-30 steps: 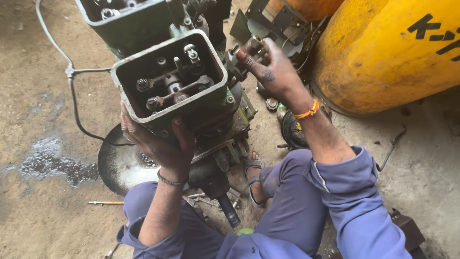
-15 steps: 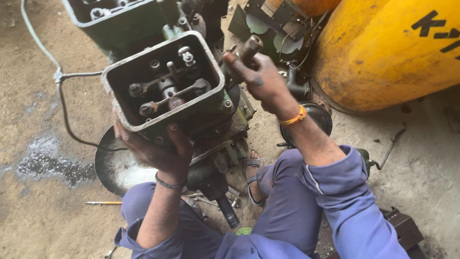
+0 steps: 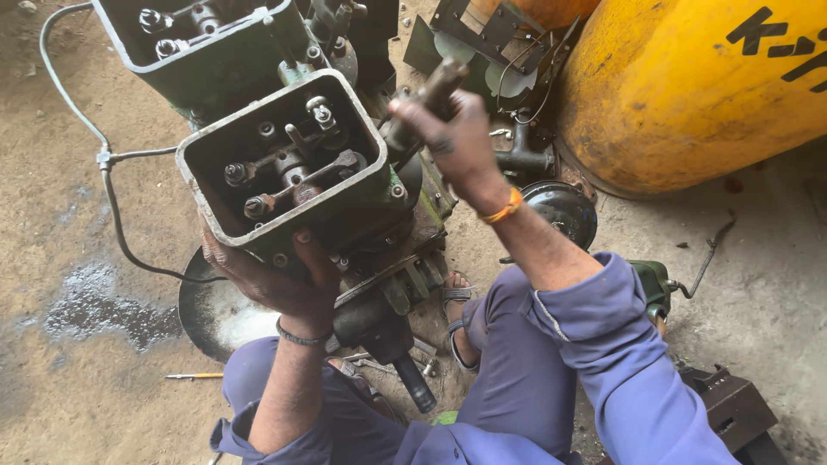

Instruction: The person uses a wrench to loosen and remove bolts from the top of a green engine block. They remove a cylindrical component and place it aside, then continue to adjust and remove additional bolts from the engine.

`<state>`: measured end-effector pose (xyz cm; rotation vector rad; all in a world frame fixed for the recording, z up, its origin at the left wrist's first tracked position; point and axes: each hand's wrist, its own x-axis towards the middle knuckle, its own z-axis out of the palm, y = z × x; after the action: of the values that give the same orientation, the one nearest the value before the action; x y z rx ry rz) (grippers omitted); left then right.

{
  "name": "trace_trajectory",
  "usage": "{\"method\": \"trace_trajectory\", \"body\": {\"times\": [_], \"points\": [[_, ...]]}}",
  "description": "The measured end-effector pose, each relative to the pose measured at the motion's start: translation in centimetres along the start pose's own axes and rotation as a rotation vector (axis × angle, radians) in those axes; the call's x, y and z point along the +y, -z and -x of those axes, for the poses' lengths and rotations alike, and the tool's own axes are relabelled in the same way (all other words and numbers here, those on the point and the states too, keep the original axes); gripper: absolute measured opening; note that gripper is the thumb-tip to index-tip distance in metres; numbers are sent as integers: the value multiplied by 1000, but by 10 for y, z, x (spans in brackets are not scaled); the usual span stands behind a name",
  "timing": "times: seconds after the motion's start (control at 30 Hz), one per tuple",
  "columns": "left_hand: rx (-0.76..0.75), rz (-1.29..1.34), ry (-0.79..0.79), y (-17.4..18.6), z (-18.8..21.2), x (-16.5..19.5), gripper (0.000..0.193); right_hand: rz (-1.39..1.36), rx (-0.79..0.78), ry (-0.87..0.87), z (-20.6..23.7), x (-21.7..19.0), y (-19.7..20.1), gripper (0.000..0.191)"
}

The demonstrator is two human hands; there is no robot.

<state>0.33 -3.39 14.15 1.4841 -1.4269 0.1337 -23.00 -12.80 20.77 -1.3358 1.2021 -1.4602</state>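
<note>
- Nearest me, a dark shaft (image 3: 412,379) points down between my knees, with a round metal pan (image 3: 211,314) on the floor to its left.
- Just beyond, my left hand (image 3: 276,280) cups the underside of the green engine head (image 3: 284,164), fingers clenched on its near rim.
- Farther right, my right hand (image 3: 457,142) is clenched on a dark bar handle (image 3: 435,86) beside the head.
- Far right lies a yellow cylinder (image 3: 689,95).

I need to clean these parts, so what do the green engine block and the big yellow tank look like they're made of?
Green engine block: likely cast metal under chipped green paint, its rim worn bare grey and oily. Yellow tank: probably painted steel, with rusty brown stains and scuffs.
</note>
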Motion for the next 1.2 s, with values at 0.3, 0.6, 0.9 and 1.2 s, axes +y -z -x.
{"method": "trace_trajectory", "body": {"times": [0.3,0.6,0.9,1.2], "points": [[-8,88,-82,3,-8,3,79,-484,186,-159,-3,-31,56,26],[17,93,-67,8,-13,15,79,-748,16,-264,6,-16,86,28],[32,110,-110,11,-18,16,78,-804,-93,-260,12,-21,80,39],[-6,157,-133,14,-21,14,81,-754,-23,-26,35,-23,73,37]]}}
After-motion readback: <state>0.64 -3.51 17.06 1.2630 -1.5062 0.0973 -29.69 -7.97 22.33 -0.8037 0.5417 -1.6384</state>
